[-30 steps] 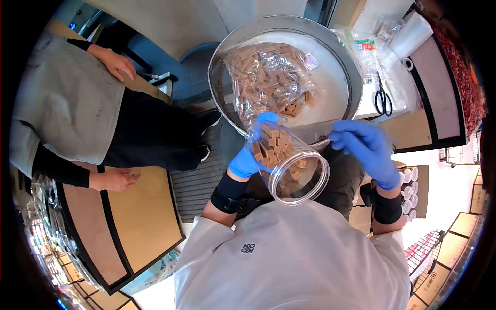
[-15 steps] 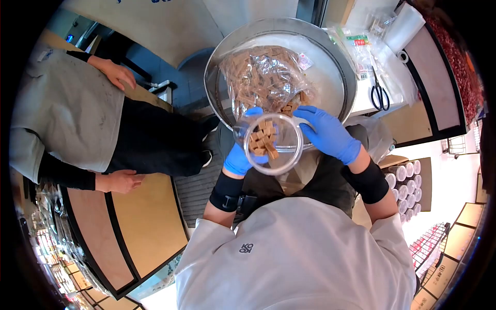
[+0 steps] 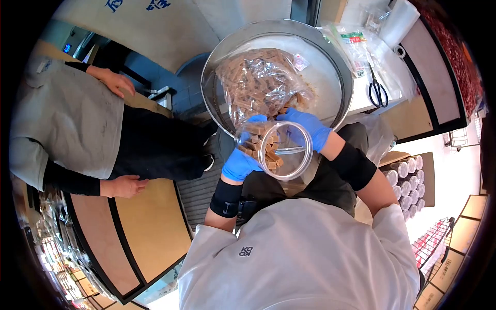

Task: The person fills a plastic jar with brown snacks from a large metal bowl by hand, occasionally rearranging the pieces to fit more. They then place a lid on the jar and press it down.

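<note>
A clear round plastic jar [image 3: 308,155] lies tilted in my left hand [image 3: 240,164], its wide mouth turned toward me. Blue-gloved fingers wrap the jar's base and side. Small brown blocks [image 3: 271,150] are heaped inside it. My right hand [image 3: 309,128], also gloved in blue, is behind the jar's rim at the near edge of the bag. Its fingers stretch left to loose brown blocks, and the thumb shows apart from them, partly covered by the jar. A large clear bag [image 3: 258,80] full of the same brown blocks rests in a big round metal-rimmed pan [image 3: 349,85].
Black-handled scissors [image 3: 378,94] and plastic packaging [image 3: 356,44] lie on the white surface at right. A box of lidded clear jars [image 3: 408,181] stands lower right. Another person [image 3: 72,124] stands at left, both hands low. A plastic roll [image 3: 400,23] is at upper right.
My right hand has moved left and in behind the jar, from its rim to the blocks by the bag. The jar has turned so its mouth faces further right.
</note>
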`<move>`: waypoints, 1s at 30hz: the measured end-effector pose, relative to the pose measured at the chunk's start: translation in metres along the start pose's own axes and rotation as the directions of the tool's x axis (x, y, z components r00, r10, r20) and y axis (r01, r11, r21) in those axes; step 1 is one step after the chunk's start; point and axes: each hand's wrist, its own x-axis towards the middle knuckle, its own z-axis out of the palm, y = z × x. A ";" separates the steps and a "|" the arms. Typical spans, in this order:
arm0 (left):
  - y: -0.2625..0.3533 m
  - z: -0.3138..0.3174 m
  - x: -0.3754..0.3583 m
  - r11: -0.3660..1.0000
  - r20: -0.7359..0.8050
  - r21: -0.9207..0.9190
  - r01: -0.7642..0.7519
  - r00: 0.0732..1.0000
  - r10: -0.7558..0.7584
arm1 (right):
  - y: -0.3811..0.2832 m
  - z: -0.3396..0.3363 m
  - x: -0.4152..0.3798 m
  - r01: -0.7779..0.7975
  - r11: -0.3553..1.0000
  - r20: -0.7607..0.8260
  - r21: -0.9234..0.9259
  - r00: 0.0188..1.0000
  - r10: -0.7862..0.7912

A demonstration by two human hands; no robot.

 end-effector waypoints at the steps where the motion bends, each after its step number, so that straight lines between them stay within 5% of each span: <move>1: 0.003 0.004 -0.002 0.991 0.041 0.108 -0.074 0.997 0.070 | 0.008 0.012 0.004 -0.004 0.999 0.005 0.044 1.000 0.004; 2: 0.006 0.008 -0.002 0.966 0.091 0.211 -0.153 0.987 0.136 | 0.013 0.025 0.006 -0.010 0.999 0.001 0.046 1.000 0.010; 3: 0.010 0.010 0.000 0.837 0.182 0.424 -0.346 0.938 0.296 | 0.018 0.037 0.007 -0.012 0.779 -0.064 0.627 0.996 0.066; 4: 0.016 0.016 -0.001 0.837 0.185 0.426 -0.344 0.938 0.292 | 0.004 0.032 0.010 0.045 0.260 -0.085 0.964 0.986 0.146; 5: 0.022 0.024 -0.004 0.894 0.151 0.341 -0.289 0.956 0.251 | -0.011 0.026 0.008 -0.103 -0.252 0.192 0.962 0.913 0.360; 6: 0.026 0.029 -0.007 0.940 0.121 0.252 -0.229 0.972 0.204 | -0.016 0.021 0.005 -0.103 -0.257 0.194 0.961 0.913 0.360; 8: 0.027 0.030 -0.009 0.919 0.109 0.300 -0.256 0.966 0.233 | -0.020 0.013 0.002 -0.054 -0.595 0.236 0.802 0.943 0.233; 10: 0.030 0.031 -0.013 0.771 0.173 0.523 -0.363 0.931 0.321 | -0.028 0.000 -0.001 -0.065 -0.560 0.219 0.826 0.952 0.213; 13: 0.035 0.040 -0.013 0.832 0.075 0.461 -0.308 0.948 0.310 | -0.019 0.005 -0.001 -0.089 -0.481 0.192 0.872 0.967 0.169; 14: 0.035 0.038 -0.012 0.830 0.078 0.461 -0.313 0.946 0.314 | 0.008 0.028 0.008 0.027 0.394 -0.100 0.919 0.981 0.166; 15: 0.034 0.036 -0.010 0.834 0.094 0.450 -0.319 0.946 0.310 | 0.008 0.024 0.013 0.135 0.960 -0.280 0.247 0.958 -0.062; 16: 0.033 0.034 -0.011 0.840 0.105 0.439 -0.319 0.947 0.304 | 0.006 0.023 0.008 0.133 0.960 -0.279 0.247 0.958 -0.061; 17: 0.031 0.034 -0.011 0.841 0.103 0.439 -0.316 0.947 0.303 | 0.003 0.022 0.000 0.154 0.745 -0.202 0.649 0.979 -0.027; 18: 0.032 0.036 -0.009 0.854 0.080 0.426 -0.298 0.953 0.293 | -0.006 0.017 -0.004 0.120 0.378 -0.117 0.918 0.993 -0.031; 19: 0.033 0.038 -0.008 0.865 0.060 0.413 -0.283 0.957 0.284 | 0.007 0.035 -0.001 0.234 0.516 -0.303 0.824 0.952 0.052; 20: 0.033 0.037 -0.007 0.865 0.062 0.414 -0.284 0.957 0.285 | 0.012 0.037 0.000 0.236 0.517 -0.305 0.823 0.951 0.052; 21: 0.033 0.037 -0.007 0.856 0.069 0.420 -0.300 0.952 0.299 | 0.011 0.034 0.002 0.100 0.052 -0.105 0.994 0.988 0.111; 22: 0.032 0.037 -0.007 0.849 0.076 0.426 -0.314 0.947 0.312 | 0.011 0.032 0.002 -0.065 -0.427 0.103 0.902 0.992 0.067; 23: 0.031 0.038 -0.008 0.849 0.076 0.426 -0.311 0.948 0.309 | 0.026 0.048 0.008 -0.065 -0.429 0.104 0.901 0.992 0.069; 25: 0.031 0.042 -0.009 0.838 0.010 0.458 -0.296 0.945 0.328 | 0.067 0.093 0.022 0.107 0.041 -0.111 0.993 0.985 0.129; 26: 0.032 0.043 -0.009 0.838 0.008 0.459 -0.296 0.944 0.329 | 0.064 0.086 0.019 0.107 0.041 -0.111 0.993 0.986 0.128; 27: 0.032 0.044 -0.010 0.849 -0.006 0.434 -0.300 0.942 0.336 | 0.057 0.071 0.015 0.197 0.478 -0.240 0.856 0.970 0.029; 28: 0.032 0.044 -0.011 0.860 -0.022 0.410 -0.303 0.940 0.342 | 0.053 0.064 0.013 0.272 0.803 -0.309 0.530 0.944 -0.116; 29: 0.032 0.043 -0.012 0.860 -0.025 0.411 -0.302 0.939 0.342 | 0.054 0.063 0.013 0.273 0.801 -0.307 0.532 0.944 -0.117; 30: 0.031 0.041 -0.013 0.840 -0.023 0.442 -0.315 0.932 0.362 | 0.056 0.059 0.014 0.267 0.921 -0.304 0.283 0.936 -0.178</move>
